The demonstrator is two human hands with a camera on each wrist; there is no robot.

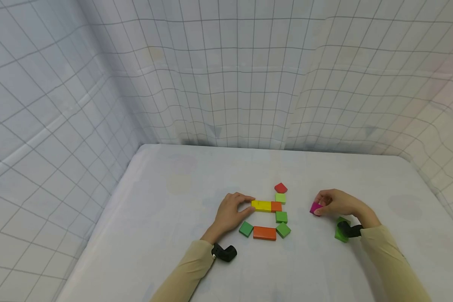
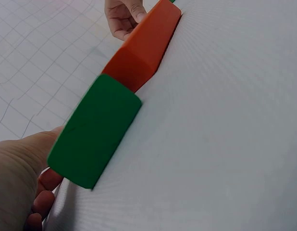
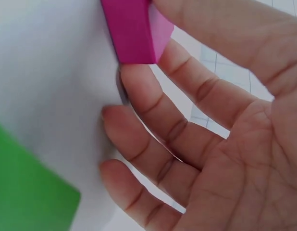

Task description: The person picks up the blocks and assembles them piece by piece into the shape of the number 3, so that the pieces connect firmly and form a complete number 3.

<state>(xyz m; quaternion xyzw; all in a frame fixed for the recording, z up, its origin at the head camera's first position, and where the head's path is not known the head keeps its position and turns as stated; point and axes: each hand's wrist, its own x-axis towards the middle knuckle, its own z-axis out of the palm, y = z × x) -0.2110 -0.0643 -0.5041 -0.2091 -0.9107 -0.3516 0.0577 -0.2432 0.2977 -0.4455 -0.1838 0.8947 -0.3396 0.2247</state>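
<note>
My left hand [image 1: 229, 213] holds the left end of a yellow block [image 1: 262, 206] between thumb and index finger. That block lies end to end with a small orange block [image 1: 276, 206]. Farther right, my right hand [image 1: 337, 202] pinches a magenta block [image 3: 131, 33] between thumb and fingers, low over the table; its other fingers curve loosely below. A light green block [image 1: 280, 198] and a red pointed block [image 1: 281, 188] line up beyond the small orange one. Nearer me are a green block [image 1: 281, 217], a tilted green block [image 1: 283, 230], a long orange block [image 1: 264, 233] and a dark green block [image 2: 94, 132].
Green pieces [image 1: 341, 235] lie under my right wrist, partly hidden by the black wrist camera [image 1: 349, 229]. A white cloth covers the table [image 1: 166, 235]. Gridded white curtains [image 1: 226, 75] hang behind it and at both sides.
</note>
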